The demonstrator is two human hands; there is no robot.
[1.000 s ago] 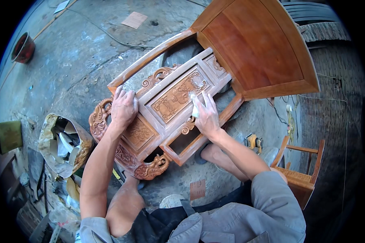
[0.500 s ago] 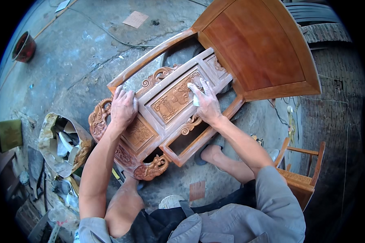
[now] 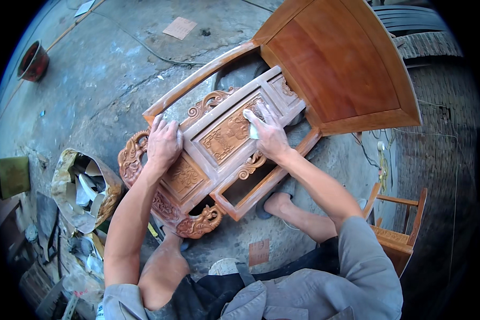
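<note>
A wooden chair lies tipped over before me, its carved backrest (image 3: 226, 166) facing up and coated in pale dust. My left hand (image 3: 164, 143) is closed over the upper left edge of the chair frame, fingers curled. Pressed to the carved middle panel (image 3: 226, 141) is my right hand (image 3: 272, 137), pinching a folded piece of pale sandpaper (image 3: 254, 129) between thumb and fingers. Part of the sandpaper is hidden under the fingers. Scrolled carved ends (image 3: 200, 223) jut out at the near left, and the smooth reddish-brown seat (image 3: 336, 66) rises at the far right.
A worn sack (image 3: 85, 192) of scraps stands at left amid assorted clutter. Farther off are a dark red bucket (image 3: 33, 62) and a cable (image 3: 154, 53). A second wooden piece of furniture (image 3: 394, 234) stands at right. Brownish sheets (image 3: 259, 252) lie on the concrete floor.
My right hand has slid slightly left over the carved panel with the sandpaper. My left hand keeps its place on the frame, and the whole view has shifted a little.
</note>
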